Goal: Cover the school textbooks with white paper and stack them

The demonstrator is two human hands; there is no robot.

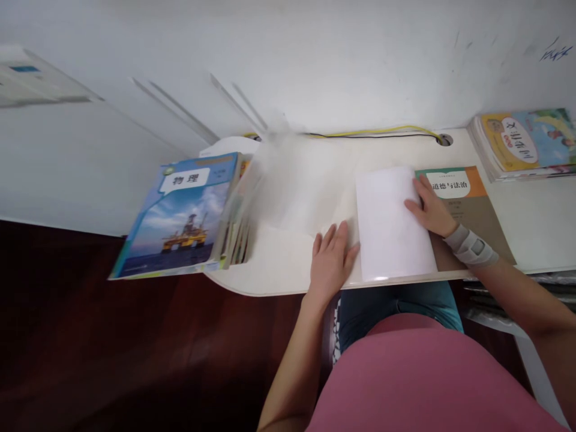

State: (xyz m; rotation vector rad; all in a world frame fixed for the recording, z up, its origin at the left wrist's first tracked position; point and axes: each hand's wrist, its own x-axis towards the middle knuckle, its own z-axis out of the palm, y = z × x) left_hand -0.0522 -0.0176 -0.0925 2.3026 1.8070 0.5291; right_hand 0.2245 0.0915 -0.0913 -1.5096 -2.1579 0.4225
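A textbook [472, 222] with a green, orange and brown cover lies flat on the white desk, and a white sheet or flap [391, 240] covers its left part. My right hand [432, 207], its wrist in a grey strap, rests with spread fingers across the flap's right edge and the cover. Just left of the flap, my left hand [330, 258] lies with fingers stretched out on the desk; its thumb is near the flap's left edge. Beyond that hand spreads a blurred, translucent film [297, 180], reaching towards the left stack. Neither hand grips anything.
A stack of books topped by a blue physics textbook [184, 216] overhangs the desk's [252, 282] rounded left end. More books [526, 144] lie at the back right. A yellow cable [382, 130] runs along the wall to a hole [444, 140].
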